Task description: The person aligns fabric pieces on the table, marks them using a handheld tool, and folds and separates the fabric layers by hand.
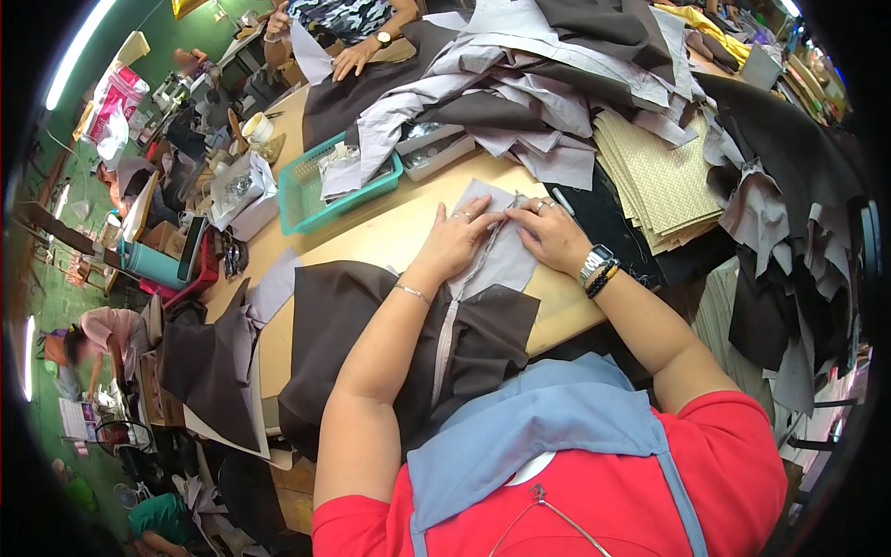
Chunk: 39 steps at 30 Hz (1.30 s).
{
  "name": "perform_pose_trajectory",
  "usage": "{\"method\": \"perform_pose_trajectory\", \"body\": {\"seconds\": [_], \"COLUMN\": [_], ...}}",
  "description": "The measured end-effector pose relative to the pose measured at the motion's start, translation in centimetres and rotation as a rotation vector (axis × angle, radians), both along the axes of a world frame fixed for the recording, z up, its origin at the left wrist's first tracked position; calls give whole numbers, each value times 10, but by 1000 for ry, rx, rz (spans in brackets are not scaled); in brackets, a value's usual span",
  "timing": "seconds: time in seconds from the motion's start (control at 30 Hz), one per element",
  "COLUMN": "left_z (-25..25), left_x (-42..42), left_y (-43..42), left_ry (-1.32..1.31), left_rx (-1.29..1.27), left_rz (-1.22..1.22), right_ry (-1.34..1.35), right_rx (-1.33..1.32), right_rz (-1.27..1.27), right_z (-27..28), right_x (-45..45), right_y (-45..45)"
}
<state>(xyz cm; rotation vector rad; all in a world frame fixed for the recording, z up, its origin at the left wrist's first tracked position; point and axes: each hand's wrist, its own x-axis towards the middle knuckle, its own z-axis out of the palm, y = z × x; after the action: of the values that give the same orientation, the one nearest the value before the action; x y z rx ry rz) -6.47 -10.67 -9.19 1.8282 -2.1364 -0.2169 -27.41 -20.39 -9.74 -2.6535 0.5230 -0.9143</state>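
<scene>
My left hand (458,239) presses onto a piece of grey-lined dark brown fabric (506,255), its thumb and forefinger closed on a folded seam and its little finger sticking out. At the same seam, the bent fingers of my right hand (554,234) pinch the fabric, almost touching the left fingertips. A pale strip (444,348), perhaps a zipper or seam edge, runs from between my hands toward my body. The dark side (353,320) of the cloth spreads under my left forearm. What lies beneath my fingertips is hidden.
Beyond my hands stand a turquoise basket (295,200) and a heap of fabric pieces (529,84). Woven yellowish sheets (654,176) are stacked at the right. Across the table, a person's hand (355,58) rests on dark cloth. More cut fabric (209,362) hangs over the left edge.
</scene>
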Motion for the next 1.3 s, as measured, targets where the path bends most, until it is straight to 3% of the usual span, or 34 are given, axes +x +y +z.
{"method": "perform_pose_trajectory", "body": {"seconds": [0.2,0.53,0.8,1.0,1.1,1.3], "left_z": [0,8,13,3,1,4], "left_x": [0,-6,-37,-42,-43,-43], "left_y": [1,0,-2,-5,-7,2], "left_ry": [-20,36,-238,-275,-305,-324], "left_rx": [-12,15,16,3,11,-85], "left_rz": [-11,43,141,169,174,147], "right_ry": [31,149,195,120,16,56], "right_rx": [-12,-71,-137,-119,-96,-33], "right_rz": [-5,-226,-317,-237,-36,-71], "right_z": [3,4,3,-1,-4,0], "right_x": [1,2,1,1,3,4], "right_y": [1,4,6,3,-4,-1]}}
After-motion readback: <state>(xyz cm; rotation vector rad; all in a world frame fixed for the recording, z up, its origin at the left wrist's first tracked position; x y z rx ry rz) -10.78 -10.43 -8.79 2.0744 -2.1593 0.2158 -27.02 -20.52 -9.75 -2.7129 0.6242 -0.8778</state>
